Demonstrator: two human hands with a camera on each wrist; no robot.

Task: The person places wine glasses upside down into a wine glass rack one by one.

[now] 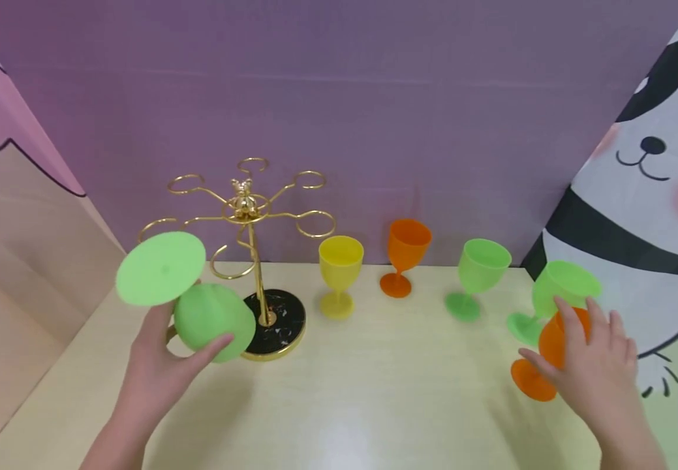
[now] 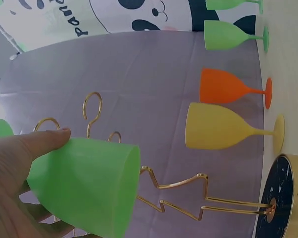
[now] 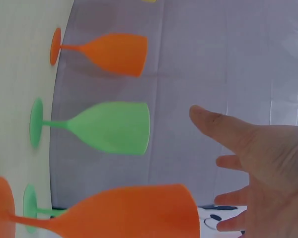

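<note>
My left hand (image 1: 159,362) grips a green plastic goblet (image 1: 212,323) by its bowl, upside down with the round foot upward. The goblet is in front of a gold goblet rack (image 1: 245,212) with curled ring arms and a black round base (image 1: 282,326). In the left wrist view the green goblet (image 2: 84,181) has its rim toward the table, and the thumb lies along the bowl. My right hand (image 1: 600,365) hovers by an upright orange goblet (image 1: 532,382) at the right. The right wrist view shows its fingers spread, apart from that orange goblet (image 3: 134,213).
A yellow goblet (image 1: 340,267), another orange goblet (image 1: 408,245) and a green goblet (image 1: 482,267) stand upright along the table's back edge. One more green goblet (image 1: 562,287) is behind the right-hand orange one. A purple cloth (image 1: 339,130) hangs behind, with a panda print at right.
</note>
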